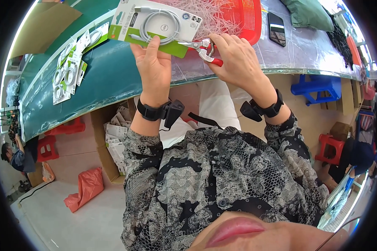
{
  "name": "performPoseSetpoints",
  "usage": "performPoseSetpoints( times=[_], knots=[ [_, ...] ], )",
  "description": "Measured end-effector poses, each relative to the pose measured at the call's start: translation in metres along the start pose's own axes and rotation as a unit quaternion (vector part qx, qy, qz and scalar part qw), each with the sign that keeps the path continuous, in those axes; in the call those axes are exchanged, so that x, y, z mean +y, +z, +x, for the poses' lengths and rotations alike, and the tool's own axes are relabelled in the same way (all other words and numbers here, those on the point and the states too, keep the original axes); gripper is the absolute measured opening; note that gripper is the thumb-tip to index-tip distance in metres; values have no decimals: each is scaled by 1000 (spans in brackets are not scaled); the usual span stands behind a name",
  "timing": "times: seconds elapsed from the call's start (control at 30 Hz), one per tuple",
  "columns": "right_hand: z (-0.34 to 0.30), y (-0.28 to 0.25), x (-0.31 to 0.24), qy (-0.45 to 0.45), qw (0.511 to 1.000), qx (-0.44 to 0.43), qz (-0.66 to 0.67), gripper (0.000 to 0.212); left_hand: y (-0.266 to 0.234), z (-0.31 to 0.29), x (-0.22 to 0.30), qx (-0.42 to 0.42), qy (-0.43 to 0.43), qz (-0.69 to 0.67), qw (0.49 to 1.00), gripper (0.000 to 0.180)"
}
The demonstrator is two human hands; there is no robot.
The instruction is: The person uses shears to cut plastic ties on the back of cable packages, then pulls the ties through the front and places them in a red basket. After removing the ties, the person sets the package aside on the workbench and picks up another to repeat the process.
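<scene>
Green surfacing covers the left section of the worktop (113, 71), where an overlapping group of carded cables (70, 75) lies near the far left. Below the worktop edge, a cardboard box (100, 144) contains further flat white packages. The left hand (152, 62) is closed in a pinch on the lower edge of a single carded cable (161, 27), thumb on the front face, fingers behind, so that the card is raised above the worktop. Red-handled cutters (207, 52) point left, with their tip at the lower right of the white coil; whether the blades are parted cannot be determined. The right hand (238, 58) is wrapped around the cutter handles. Caution: closing the blades with the tip this near the coil could nick the cable sleeve or tear the card; a loose pinch that lets the card pivot would increase this risk, and a slip leftward could bring the tip to the thumb. Behind the right hand, a red basket (251, 25) holds pale plastic strips (207, 19); a dark phone (277, 29) lies right of it
</scene>
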State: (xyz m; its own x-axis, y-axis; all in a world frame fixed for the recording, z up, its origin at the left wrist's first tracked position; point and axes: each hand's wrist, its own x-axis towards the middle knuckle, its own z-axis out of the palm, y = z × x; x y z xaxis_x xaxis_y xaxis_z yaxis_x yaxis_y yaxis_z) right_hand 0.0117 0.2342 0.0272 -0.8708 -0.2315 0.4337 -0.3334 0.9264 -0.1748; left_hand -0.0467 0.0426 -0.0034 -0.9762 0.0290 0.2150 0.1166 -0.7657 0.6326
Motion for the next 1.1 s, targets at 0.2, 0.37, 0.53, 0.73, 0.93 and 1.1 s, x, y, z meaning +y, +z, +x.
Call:
performPoseSetpoints(
  times=[0.2, 0.37, 0.53, 0.73, 0.93, 1.1],
  knots=[
    [3, 5, -4, 11, 1000, -2, -22, 54, -1, 1, -9, 44, -104, -154, 982, 46],
    [4, 9, -4, 21, 998, 3, -52, 52, 0, 0, -18, 47, -118, -198, 972, 41],
    [-2, 20, 1, 32, 999, 7, -32, 45, 3, -8, -22, 32, -122, -209, 970, 40],
    [-1, 24, 7, 72, 965, -61, 246, 40, 8, -13, -22, 16, -81, -105, 991, 37],
    [22, 44, 3, 8, 934, 138, 330, 38, 14, -23, -24, -33, -74, 19, 997, 34],
    [26, 42, -13, 34, 924, 153, 350, 34, 4, -25, -37, -76, 15, 175, 982, 35]
  ],
)
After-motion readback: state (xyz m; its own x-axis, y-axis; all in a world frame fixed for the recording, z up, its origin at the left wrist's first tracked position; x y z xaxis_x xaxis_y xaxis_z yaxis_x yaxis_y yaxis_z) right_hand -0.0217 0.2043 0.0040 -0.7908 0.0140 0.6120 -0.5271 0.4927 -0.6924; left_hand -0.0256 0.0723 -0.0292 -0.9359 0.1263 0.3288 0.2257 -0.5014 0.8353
